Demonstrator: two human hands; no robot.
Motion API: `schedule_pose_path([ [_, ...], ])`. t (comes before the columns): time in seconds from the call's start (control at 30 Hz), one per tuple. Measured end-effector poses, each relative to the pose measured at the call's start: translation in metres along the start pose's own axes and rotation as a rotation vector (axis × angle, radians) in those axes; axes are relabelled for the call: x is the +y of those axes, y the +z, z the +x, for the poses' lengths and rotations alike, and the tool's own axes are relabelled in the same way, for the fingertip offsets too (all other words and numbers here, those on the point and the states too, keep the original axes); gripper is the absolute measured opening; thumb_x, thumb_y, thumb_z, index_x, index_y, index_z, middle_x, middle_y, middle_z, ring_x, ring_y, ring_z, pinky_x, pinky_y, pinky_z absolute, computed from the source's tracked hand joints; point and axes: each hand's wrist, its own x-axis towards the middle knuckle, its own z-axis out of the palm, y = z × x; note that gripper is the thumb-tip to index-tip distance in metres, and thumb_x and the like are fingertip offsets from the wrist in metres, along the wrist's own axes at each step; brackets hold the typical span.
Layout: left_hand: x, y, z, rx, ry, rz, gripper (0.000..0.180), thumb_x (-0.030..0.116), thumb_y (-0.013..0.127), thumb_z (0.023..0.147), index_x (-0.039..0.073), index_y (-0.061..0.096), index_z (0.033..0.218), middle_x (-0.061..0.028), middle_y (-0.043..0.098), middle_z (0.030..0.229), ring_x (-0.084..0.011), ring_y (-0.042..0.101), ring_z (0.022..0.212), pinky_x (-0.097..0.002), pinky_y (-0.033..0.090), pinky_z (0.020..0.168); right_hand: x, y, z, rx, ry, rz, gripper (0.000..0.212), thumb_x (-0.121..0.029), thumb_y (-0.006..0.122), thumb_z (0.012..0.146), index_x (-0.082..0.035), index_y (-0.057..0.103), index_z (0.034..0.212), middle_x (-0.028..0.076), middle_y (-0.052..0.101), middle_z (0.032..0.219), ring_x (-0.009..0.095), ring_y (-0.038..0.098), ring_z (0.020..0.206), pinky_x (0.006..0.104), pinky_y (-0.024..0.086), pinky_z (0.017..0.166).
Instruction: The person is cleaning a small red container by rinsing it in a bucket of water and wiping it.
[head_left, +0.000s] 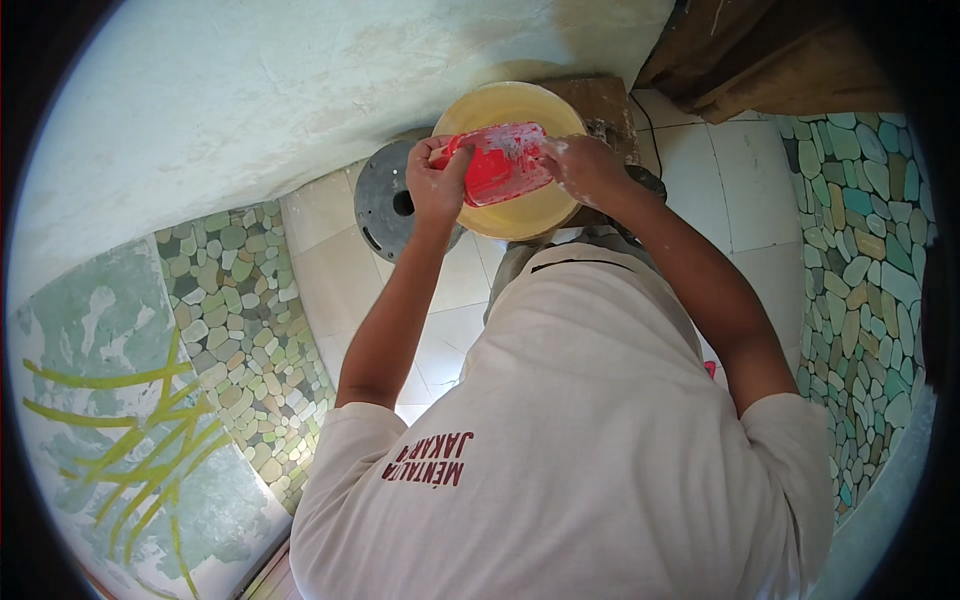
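A red plastic dipper [497, 166], smeared with whitish-grey paste, is tilted over a round cream-yellow basin [490, 222]. My left hand [437, 187] is closed round its handle end, with the thumb on top. At the opposite edge, the bent fingers of my right hand [586, 168] press against the dipper. Pale residue coats those right fingers, and their tips are partly hidden. The dipper covers the middle of the basin, so what lies below it is hard to see.
Left of the basin stands a round grey plastic piece [376, 200] with a central hole. Behind the basin is a brown wooden board [603, 98]. A pale wall [300, 90] rises close ahead. Brown cloth [790, 65] hangs at the far right, near a thin black cable [652, 125].
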Motion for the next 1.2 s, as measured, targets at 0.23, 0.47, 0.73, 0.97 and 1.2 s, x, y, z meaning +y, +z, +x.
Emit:
schedule_pose_path([
  [0.23,-0.005,0.006,-0.006,0.016,0.107,0.255,0.031,0.022,0.076,0.067,0.001,0.061,0.085,-0.0116,0.055,0.092,-0.0212,0.057,0.083,-0.0306,0.046,0.076,-0.007,0.033,0.017,-0.212,0.067,-0.121,0.014,-0.008,0.053,0.076,-0.001,0.065,0.080,0.021,0.064,0.081,0.037,0.064,0.079,0.0458,0.051,0.070],
  [0.47,-0.010,0.006,-0.009,-0.002,0.064,0.344,0.034,0.025,0.076,0.066,0.001,0.062,0.084,-0.0141,0.055,0.094,-0.0252,0.057,0.086,-0.0329,0.046,0.080,-0.004,0.053,0.024,-0.172,0.122,-0.074,0.015,-0.009,0.054,0.076,-0.002,0.067,0.079,0.020,0.064,0.080,0.035,0.064,0.080,0.0451,0.052,0.070],
  [0.73,0.006,0.009,-0.013,-0.055,-0.120,0.011,0.028,0.011,0.074,0.072,-0.002,0.056,0.090,-0.0117,0.063,0.083,-0.0142,0.061,0.069,-0.0259,0.051,0.062,-0.006,0.047,0.020,-0.133,0.147,-0.132,0.016,-0.009,0.052,0.078,-0.004,0.067,0.082,0.019,0.065,0.087,0.034,0.065,0.082,0.0445,0.052,0.072],
  [0.97,0.013,0.013,-0.015,-0.086,-0.163,-0.013,0.021,0.005,0.070,0.076,-0.003,0.056,0.089,-0.0123,0.064,0.081,-0.0135,0.061,0.067,-0.0246,0.051,0.060,-0.013,0.045,0.027,-0.183,0.063,-0.083,0.016,-0.009,0.052,0.077,-0.003,0.067,0.081,0.018,0.065,0.085,0.034,0.064,0.082,0.0450,0.051,0.073],
  [1.2,0.008,0.013,-0.012,-0.047,-0.195,-0.096,0.023,0.008,0.072,0.075,-0.003,0.056,0.088,-0.0119,0.064,0.080,-0.0129,0.061,0.066,-0.0244,0.051,0.059,-0.007,0.039,0.023,-0.110,0.117,-0.081,0.013,-0.012,0.058,0.074,-0.003,0.065,0.080,0.020,0.064,0.083,0.037,0.063,0.079,0.0458,0.050,0.071],
])
